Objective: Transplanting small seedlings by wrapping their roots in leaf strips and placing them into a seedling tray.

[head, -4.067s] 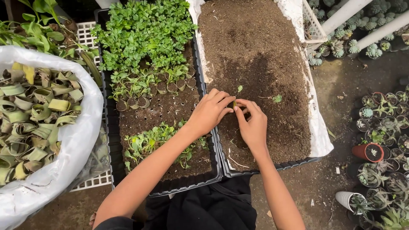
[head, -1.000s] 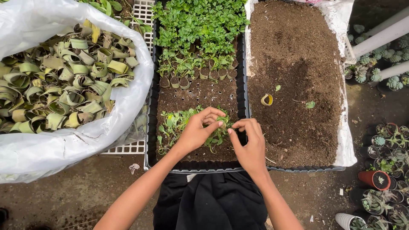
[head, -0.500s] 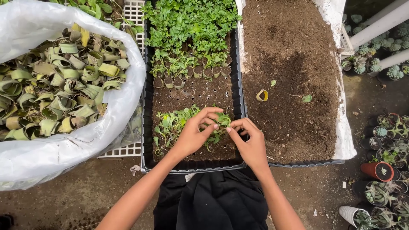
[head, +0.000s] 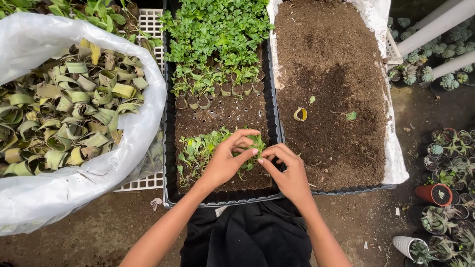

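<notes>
My left hand [head: 226,159] and my right hand [head: 288,174] meet over the near end of a black seedling tray [head: 169,148]. Both pinch a small green seedling [head: 256,146] between their fingertips. More loose seedlings [head: 198,151] lie on the soil just left of my left hand. Farther up the tray stand a row of small leaf-ring pots [head: 208,91] and a dense patch of green plants [head: 217,29].
A white plastic sack [head: 143,128] full of curled leaf rings sits at the left. A tray of bare dark soil [head: 331,74] lies to the right, with one leaf ring [head: 300,114] on it. Small potted succulents [head: 445,158] crowd the ground at far right.
My hands have moved from the soil tray at the right over to the seedling tray. A leaf ring now lies on the bare soil. Since a second ago the hands barely shifted.
</notes>
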